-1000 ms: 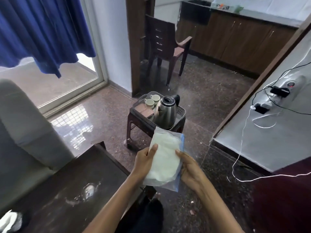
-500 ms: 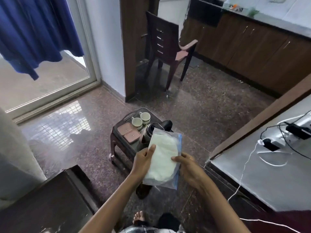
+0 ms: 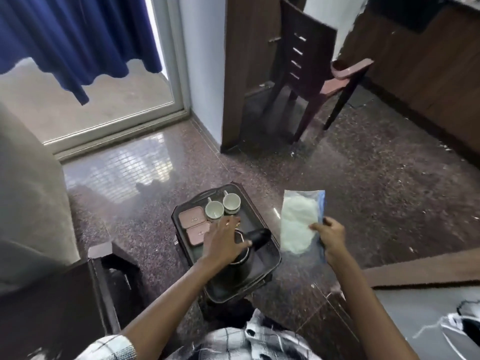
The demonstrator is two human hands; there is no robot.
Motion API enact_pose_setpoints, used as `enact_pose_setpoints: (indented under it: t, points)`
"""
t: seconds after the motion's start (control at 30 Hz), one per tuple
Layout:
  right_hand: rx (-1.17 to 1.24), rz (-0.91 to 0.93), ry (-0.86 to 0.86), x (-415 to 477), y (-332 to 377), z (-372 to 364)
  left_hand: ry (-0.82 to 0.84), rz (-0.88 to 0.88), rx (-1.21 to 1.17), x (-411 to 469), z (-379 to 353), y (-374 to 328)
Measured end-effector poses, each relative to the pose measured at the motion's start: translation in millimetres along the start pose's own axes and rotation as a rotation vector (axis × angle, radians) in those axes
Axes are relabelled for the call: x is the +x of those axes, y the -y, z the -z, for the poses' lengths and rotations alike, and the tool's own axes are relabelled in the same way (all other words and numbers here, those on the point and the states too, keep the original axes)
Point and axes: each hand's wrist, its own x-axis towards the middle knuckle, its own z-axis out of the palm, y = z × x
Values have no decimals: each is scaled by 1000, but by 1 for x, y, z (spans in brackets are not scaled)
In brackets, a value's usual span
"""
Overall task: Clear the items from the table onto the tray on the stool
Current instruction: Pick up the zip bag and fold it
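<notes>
Right hand [image 3: 331, 236]: grip pinches plastic bag [image 3: 297, 224], 3 o'clock of tray [image 3: 233, 289]. Left hand [image 3: 223, 241]: grip apart, fingers straight, over kettle [image 3: 255, 237] on tray.

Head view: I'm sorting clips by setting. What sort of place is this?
Likely a home or guesthouse room: a blue fabric curtain at a glass door, a dark brown armchair near brown wooden cabinets, and a black tray carrying two white cups.

- No word, brand or number can be read anywhere.
- The two pink boxes [image 3: 192, 216] on the tray [image 3: 249, 220] each bear a small dark mark, too blurred to read.
</notes>
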Motion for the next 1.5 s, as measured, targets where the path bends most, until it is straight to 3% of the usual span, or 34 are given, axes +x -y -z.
enact_pose_setpoints:
  t: [0.1,0.17,0.3,0.47,0.73,1.27,1.5]
  points:
    - [-242,91,96,36,-3,-18,262,92,256,10,-20,-4]
    - [-399,141,216,54,-12,-34,334,145,303,12,-29,-1]
    - [-665,175,372,76,-26,-67,345,175,287,14,-32,5]
    - [-829,172,461,91,-48,-92,320,189,256,14,-33,7]
    - [-868,95,407,97,-84,-97,318,208,252,13,-35,7]
    - [-953,54,413,96,-72,-97,333,226,239,11,-33,4]
    - [-805,103,353,87,-39,-97,230,284,110,1,-36,1]
